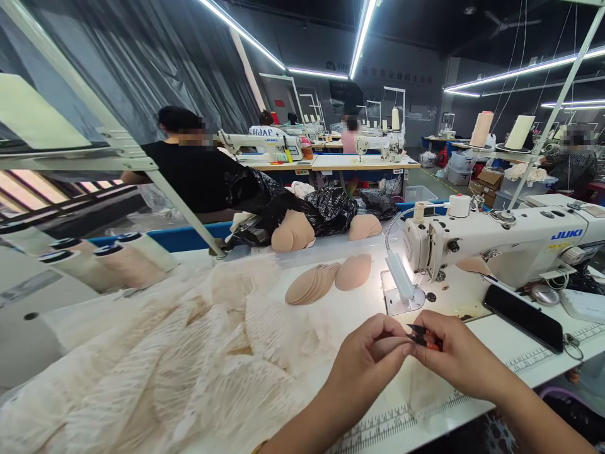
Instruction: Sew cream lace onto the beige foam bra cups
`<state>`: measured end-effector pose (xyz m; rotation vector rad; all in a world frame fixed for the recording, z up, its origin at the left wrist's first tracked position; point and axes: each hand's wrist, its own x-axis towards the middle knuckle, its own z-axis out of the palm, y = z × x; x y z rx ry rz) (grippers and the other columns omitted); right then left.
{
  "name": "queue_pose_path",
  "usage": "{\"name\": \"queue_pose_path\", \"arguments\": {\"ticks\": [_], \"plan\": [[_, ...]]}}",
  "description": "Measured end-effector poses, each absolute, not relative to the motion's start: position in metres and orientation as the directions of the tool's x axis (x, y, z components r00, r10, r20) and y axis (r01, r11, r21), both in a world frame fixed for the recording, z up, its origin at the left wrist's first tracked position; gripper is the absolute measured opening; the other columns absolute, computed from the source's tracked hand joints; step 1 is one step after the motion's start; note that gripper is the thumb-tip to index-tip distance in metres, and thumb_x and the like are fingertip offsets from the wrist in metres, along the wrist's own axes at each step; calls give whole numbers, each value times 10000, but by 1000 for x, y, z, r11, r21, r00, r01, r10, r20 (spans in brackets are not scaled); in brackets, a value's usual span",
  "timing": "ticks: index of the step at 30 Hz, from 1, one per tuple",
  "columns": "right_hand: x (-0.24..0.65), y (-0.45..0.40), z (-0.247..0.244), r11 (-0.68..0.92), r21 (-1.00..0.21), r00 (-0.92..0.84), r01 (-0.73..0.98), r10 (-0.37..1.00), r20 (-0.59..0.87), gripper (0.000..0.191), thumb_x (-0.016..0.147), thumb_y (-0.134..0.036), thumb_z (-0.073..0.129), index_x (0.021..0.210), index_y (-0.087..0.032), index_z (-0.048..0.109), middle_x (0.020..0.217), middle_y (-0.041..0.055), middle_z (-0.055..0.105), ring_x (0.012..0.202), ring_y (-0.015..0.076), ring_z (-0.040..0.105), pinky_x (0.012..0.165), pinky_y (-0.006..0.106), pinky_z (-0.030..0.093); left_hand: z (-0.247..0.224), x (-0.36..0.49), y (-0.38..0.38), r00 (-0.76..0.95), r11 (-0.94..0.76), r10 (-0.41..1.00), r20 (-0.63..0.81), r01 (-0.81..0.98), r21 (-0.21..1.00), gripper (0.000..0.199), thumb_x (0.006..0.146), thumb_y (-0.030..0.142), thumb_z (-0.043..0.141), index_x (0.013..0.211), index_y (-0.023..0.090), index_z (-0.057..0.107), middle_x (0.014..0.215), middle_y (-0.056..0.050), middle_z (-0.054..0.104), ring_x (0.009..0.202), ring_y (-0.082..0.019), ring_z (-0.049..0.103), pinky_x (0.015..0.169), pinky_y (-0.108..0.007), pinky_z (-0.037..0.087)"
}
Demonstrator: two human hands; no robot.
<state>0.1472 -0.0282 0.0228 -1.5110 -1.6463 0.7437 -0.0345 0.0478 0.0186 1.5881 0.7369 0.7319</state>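
Note:
In front of the sewing machine [496, 239], my left hand [373, 353] is closed on a beige fabric piece [388, 347], pinched between thumb and fingers. My right hand [451, 350] grips small thread snips [428, 340] with dark blades and red-orange handles. The snips' blades point left, close to my left fingertips and the piece. Thin pale fabric [425, 384] hangs below my hands. Beyond them on the table lie a fanned stack of beige cup pads [309, 284] and another overlapping cup pad [353, 272].
Sheer cream lace fabric [189, 359] is heaped over the left of the table. A black phone [524, 317] lies at right. Thread cones [127, 261] stand at left. Black plastic bags [326, 208] and more pads [293, 231] sit behind. A co-worker [189, 164] sits beyond.

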Motion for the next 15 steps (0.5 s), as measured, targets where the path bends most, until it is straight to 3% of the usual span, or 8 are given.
{"name": "queue_pose_path", "arguments": {"ticks": [5,8,10,12,14,15], "plan": [[150,-26,3,60,-984,27,167,997,66,474,861,-571,760,733,-232,454,674,-70,405,611,117,373,530,221,325,25,-38,53,673,-110,740,-20,150,982,205,780,391,800,789,197,736,747,-28,740,730,-204,661,661,-273,515],[148,-27,-6,-23,-993,22,-115,999,-26,503,830,-605,771,762,-247,424,626,-99,346,538,97,277,506,226,258,24,-38,53,658,-98,752,-31,159,982,205,790,395,786,774,197,736,720,-22,729,703,-200,647,634,-266,498],[145,-29,-9,-48,-976,24,-211,998,-55,478,861,-584,741,789,-253,405,617,-113,310,522,92,218,509,232,220,24,-38,53,664,-113,748,-16,150,982,198,806,394,772,796,198,753,753,-31,744,732,-208,657,662,-276,511],[140,-32,-11,-3,-993,97,-114,995,-14,413,929,-544,670,810,-252,404,652,-99,333,547,104,254,530,237,240,24,-38,53,673,-130,740,1,142,981,200,822,395,757,819,196,766,785,-40,753,763,-214,663,700,-289,523],[137,-35,-15,88,-976,191,200,973,126,311,995,-459,579,830,-247,423,695,-69,405,597,129,350,567,248,289,23,-38,53,673,-142,739,12,139,980,211,826,403,752,819,193,766,779,-40,746,757,-211,657,705,-293,524],[139,-36,-20,130,-910,212,393,950,227,246,1010,-398,544,848,-243,444,713,-52,452,625,143,405,591,257,311,22,-37,52,671,-148,741,18,137,980,221,826,414,753,809,193,761,765,-37,738,744,-208,651,696,-292,523]]}}
